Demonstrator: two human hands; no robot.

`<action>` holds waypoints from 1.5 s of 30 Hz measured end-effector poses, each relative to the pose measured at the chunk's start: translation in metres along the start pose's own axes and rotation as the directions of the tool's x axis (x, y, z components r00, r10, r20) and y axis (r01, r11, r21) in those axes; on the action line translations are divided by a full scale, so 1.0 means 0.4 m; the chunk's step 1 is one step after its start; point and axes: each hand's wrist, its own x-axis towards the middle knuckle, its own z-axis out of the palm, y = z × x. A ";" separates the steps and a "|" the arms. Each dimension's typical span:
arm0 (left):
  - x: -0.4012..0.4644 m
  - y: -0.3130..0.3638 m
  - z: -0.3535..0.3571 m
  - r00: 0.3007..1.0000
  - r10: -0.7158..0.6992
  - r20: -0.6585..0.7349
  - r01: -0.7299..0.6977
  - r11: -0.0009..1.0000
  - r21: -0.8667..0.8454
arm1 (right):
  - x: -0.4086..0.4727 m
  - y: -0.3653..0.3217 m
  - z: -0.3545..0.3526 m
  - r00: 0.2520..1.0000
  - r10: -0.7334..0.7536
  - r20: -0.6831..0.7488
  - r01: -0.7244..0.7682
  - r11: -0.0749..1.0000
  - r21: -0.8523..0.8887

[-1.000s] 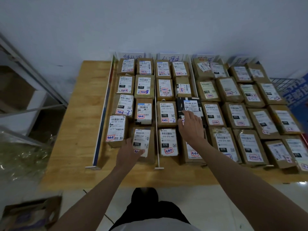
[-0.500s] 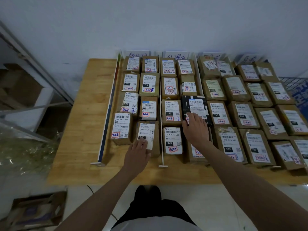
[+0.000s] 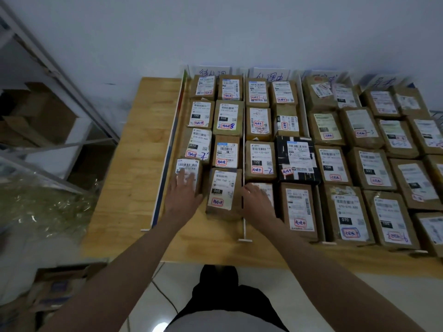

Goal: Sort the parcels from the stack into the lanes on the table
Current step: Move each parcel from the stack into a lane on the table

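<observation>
Since the earlier frame both hands have shifted leftward along the near row: the left hand (image 3: 183, 196) has gone from the 060 parcel (image 3: 223, 192) to the near-left parcel (image 3: 188, 174) of the first lane, and the right hand (image 3: 257, 203) has left the black parcel (image 3: 298, 160) for the near-left parcel of the second lane (image 3: 266, 190). Reading left to right: the left hand lies flat, fingers straight, on top of its parcel, pressing rather than gripping. The 060 parcel sits between the two hands, its long axis running away from the person, slightly askew to the row; each hand is just beside it, the left marginally closer to its left edge. The right hand rests over its parcel with fingers slightly bent; whether it grips cannot be told. A white divider (image 3: 244, 164) separates the first lane from the second and passes between the 060 parcel and the right hand. Count: first lane, eight parcels in two columns of four; second lane, eight, likewise; third and fourth lanes run partly out of view at right, so no firm total. Four lane signs (image 3: 212, 73) stand at the far edge of the bench (image 3: 141, 164), blurred. No stack is visible; sorting appears largely complete, and the next move is judged to be squaring up the near row.
</observation>
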 end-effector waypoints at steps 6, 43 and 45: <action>0.040 -0.051 0.003 0.995 -0.080 0.067 0.088 0.986 -0.138 | 0.003 -0.036 0.084 0.997 0.023 0.075 -0.020 0.999 -0.042; 0.004 -0.102 0.025 0.976 0.213 0.054 -0.216 0.974 0.064 | -0.063 0.001 0.055 0.936 0.352 0.011 -0.353 0.936 0.016; 0.005 -0.097 0.023 0.976 0.210 0.061 -0.214 0.974 0.074 | -0.061 0.007 0.053 0.943 0.333 0.014 -0.333 0.943 0.012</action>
